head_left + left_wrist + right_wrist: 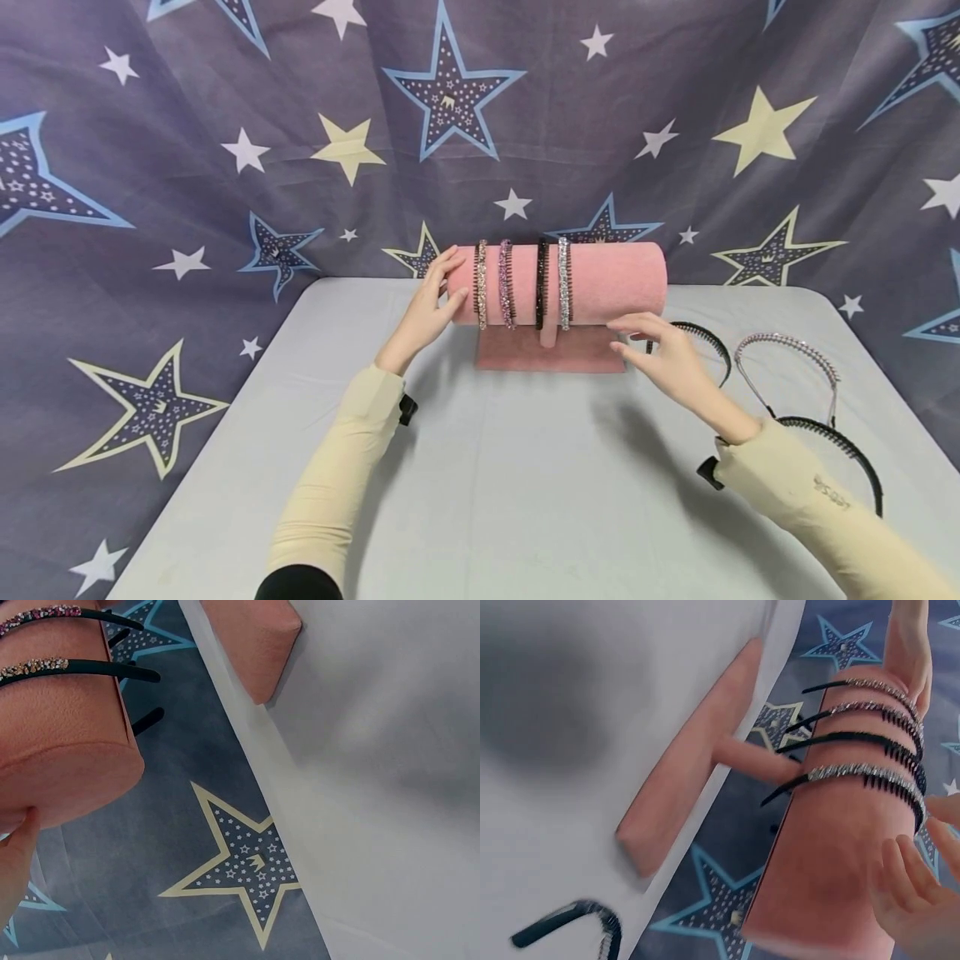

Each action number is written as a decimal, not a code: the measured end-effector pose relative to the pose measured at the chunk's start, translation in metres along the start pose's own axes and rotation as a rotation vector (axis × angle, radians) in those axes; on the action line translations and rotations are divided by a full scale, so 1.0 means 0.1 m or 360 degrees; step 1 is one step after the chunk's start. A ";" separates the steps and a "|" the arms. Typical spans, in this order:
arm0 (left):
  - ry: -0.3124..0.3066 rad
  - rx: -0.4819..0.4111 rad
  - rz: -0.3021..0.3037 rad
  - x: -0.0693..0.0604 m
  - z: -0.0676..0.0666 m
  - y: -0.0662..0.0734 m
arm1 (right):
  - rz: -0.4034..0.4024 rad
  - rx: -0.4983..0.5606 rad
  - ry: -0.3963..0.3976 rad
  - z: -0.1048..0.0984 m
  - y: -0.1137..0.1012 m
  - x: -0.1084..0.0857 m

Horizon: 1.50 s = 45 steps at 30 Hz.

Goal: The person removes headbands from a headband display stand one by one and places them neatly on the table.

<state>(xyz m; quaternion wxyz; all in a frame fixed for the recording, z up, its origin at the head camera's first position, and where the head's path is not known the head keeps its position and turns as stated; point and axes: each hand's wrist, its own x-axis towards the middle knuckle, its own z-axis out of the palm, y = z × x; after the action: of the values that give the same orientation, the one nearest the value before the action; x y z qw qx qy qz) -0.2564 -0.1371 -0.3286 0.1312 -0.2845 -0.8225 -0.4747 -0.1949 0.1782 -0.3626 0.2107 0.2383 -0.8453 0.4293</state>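
A pink padded roll (618, 279) on a stand (551, 354) carries several glittery headbands, among them a gold one (482, 283), a pink-purple one (507, 283), a black one (541, 283) and a silver one (565, 282). My left hand (427, 308) rests on the roll's left end, thumb at the end face in the left wrist view. Close to the roll's lower right side is my right hand (667, 358), fingers loosely bent, holding nothing; in the right wrist view the hand (922, 892) is beside the silver headband (847, 771). Contact with the roll cannot be told.
On the white table (525, 483), right of the stand, lie a black headband (708, 336), a pink glittery one (795, 342) and another black one (843, 446), partly behind my right sleeve. A star-patterned cloth (285, 108) hangs behind and at the sides.
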 end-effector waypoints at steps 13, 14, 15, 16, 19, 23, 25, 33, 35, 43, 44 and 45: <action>0.0003 -0.0010 0.0017 0.00 0.01 -0.01 | 0.0091 0.0102 0.0093 0.26 -0.19 0.19; 0.0002 -0.0009 0.0015 0.00 0.01 -0.01 | 0.0097 0.0119 0.0104 0.28 -0.20 0.20; 0.0000 -0.0007 0.0011 0.00 0.01 -0.01 | 0.0105 0.0143 0.0113 0.29 -0.20 0.21; -0.0003 -0.0007 0.0009 0.00 0.01 -0.01 | 0.0105 0.0169 0.0125 0.31 -0.21 0.22; -0.0004 -0.0006 0.0004 -0.01 0.01 -0.01 | 0.0094 0.0232 0.0165 0.32 -0.31 0.25; 0.0005 -0.0012 0.0010 -0.01 0.01 -0.01 | 0.0041 0.0239 0.0211 0.33 -0.51 0.29; 0.0008 -0.0014 0.0011 -0.01 0.01 -0.01 | 0.0035 0.0217 0.0227 0.35 -0.57 0.31; 0.0013 -0.0018 0.0021 0.00 0.01 -0.03 | 0.0069 0.0198 0.0289 0.53 -0.32 0.37; 0.0017 -0.0018 0.0028 0.00 0.01 -0.03 | 0.0067 0.0178 0.0299 0.57 -0.26 0.39; 0.0030 -0.0011 0.0027 0.00 0.01 -0.03 | 0.0018 0.0092 0.0352 0.63 -0.22 0.42; 0.0028 -0.0011 0.0024 0.00 0.01 -0.03 | 0.0015 0.0082 0.0358 0.64 -0.22 0.42; 0.0026 -0.0012 0.0024 0.01 0.01 -0.03 | 0.0011 0.0074 0.0365 0.65 -0.22 0.43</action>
<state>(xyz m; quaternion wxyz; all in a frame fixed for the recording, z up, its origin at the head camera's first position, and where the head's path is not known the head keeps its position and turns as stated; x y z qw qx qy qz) -0.2585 -0.1369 -0.3311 0.1405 -0.2872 -0.8174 -0.4792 -0.2259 0.1039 -0.3602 0.2990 0.1896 -0.8063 0.4739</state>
